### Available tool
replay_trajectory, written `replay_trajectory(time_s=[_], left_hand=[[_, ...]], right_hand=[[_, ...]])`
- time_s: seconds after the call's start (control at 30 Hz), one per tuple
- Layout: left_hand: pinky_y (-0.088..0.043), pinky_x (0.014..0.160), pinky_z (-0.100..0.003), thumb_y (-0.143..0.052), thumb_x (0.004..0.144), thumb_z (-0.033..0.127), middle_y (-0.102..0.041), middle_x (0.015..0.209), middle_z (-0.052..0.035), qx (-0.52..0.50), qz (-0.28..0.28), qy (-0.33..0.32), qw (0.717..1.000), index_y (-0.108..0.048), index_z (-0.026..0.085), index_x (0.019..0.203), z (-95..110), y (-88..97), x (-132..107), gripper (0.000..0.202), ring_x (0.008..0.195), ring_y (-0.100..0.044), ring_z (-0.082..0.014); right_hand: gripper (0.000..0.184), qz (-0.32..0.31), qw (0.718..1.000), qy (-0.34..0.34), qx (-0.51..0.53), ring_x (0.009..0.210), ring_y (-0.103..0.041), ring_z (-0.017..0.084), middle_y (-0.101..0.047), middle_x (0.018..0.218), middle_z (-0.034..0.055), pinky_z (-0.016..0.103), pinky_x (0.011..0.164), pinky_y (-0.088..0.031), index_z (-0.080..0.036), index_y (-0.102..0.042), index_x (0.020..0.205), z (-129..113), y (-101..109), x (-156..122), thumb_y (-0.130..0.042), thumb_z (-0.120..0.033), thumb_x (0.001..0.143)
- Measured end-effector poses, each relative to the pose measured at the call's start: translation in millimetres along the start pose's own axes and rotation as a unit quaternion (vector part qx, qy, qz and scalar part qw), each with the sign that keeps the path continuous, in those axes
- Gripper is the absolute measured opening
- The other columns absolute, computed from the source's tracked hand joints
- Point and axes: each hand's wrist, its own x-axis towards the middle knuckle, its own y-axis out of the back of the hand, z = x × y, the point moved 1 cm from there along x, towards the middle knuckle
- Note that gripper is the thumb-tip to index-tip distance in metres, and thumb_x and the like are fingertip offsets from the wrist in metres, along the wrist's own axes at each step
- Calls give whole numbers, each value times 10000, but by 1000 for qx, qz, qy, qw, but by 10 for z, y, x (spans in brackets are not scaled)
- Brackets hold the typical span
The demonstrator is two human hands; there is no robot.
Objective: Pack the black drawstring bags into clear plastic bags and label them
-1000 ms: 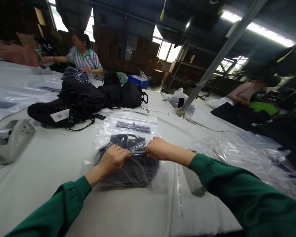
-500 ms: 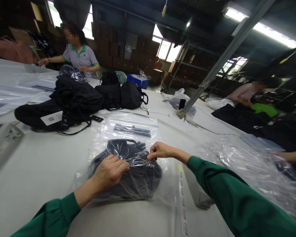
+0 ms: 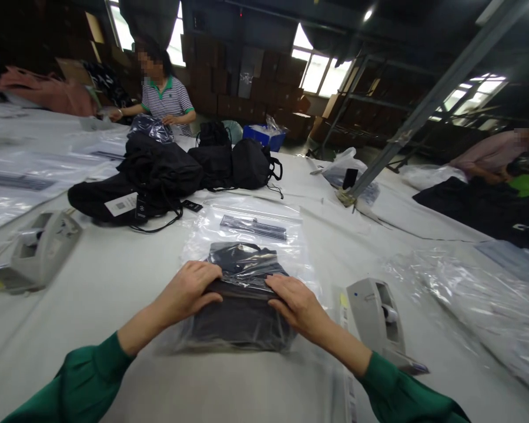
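A dark folded bag [image 3: 242,323] with a loop handle lies inside a clear plastic bag [image 3: 203,242] on the white table in front of me. Printed black text marks the upper part of the plastic. My left hand [image 3: 191,291] grips a fold of the plastic bag at its left side, fingers over the top and thumb below. On the other side, my right hand [image 3: 298,301] holds the same fold in a similar grip. The dark bag shows through the plastic between both hands.
Tape dispensers stand left [image 3: 42,252] and right [image 3: 377,317]. Black drawstring bags [image 3: 163,167] with tags are piled beyond. Clear plastic bags [image 3: 480,294] lie at right. A metal post [image 3: 405,132] rises from the table. A co-worker [image 3: 165,100] handles a wrapped item; another person [image 3: 489,155] is at right.
My right hand has gone from pinching the plastic at the upper right to gripping the fold lower down. My left thumb now shows below the fold. The view has swung left.
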Motion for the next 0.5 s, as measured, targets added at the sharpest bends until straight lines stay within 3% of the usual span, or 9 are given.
replay_trajectory(time_s=[0.07,0.17,0.3,0.37,0.4,0.5], left_hand=[[-494,929,-383,-600,914,337,-661,1195,-89,-69,23,58,996,-529,209,1157,-93,59,-150,283,1103,-613,-235],[-549,854,-330,-565,929,332,-666,1193,-82,-136,37,125,982,-542,210,1086,-122,90,-271,201,1025,-658,-207],[-567,698,-276,-526,938,334,-687,1135,-83,-154,31,133,979,-589,206,979,-63,90,-249,149,1010,-667,-222],[-562,676,-262,-513,940,359,-684,1141,-92,-158,34,132,978,-596,201,1017,-40,83,-250,194,1034,-660,-233],[-558,666,-252,-508,940,379,-680,1151,-95,-160,30,136,977,-593,198,1041,-35,75,-268,223,1019,-665,-230],[-545,643,-221,-510,926,451,-655,1217,-73,-154,12,146,977,-566,222,1074,-81,17,-372,278,964,-673,-211]], right_hand=[[355,7,1000,-2,6,1189,-585,276,-647,1262,127,480,995,-496,-196,-534,1316,46,-42,9,-517,-275,971],[344,10,1000,-4,13,1186,-590,277,-650,1257,125,485,1002,-492,-199,-549,1304,17,-28,46,-509,-286,973],[419,27,997,-51,49,1208,-578,267,-619,1310,119,455,1018,-487,-207,-512,1365,-4,192,-136,-506,-343,968],[442,81,983,-156,53,1200,-583,265,-620,1314,103,444,1034,-468,-223,-539,1349,115,410,-450,-523,-407,948],[450,120,963,-236,55,1191,-588,267,-631,1300,94,438,1043,-455,-229,-569,1321,205,534,-669,-534,-448,930],[539,222,844,-484,68,1154,-598,289,-674,1224,100,423,1032,-436,-182,-650,1212,464,886,-1483,-494,-573,874]])
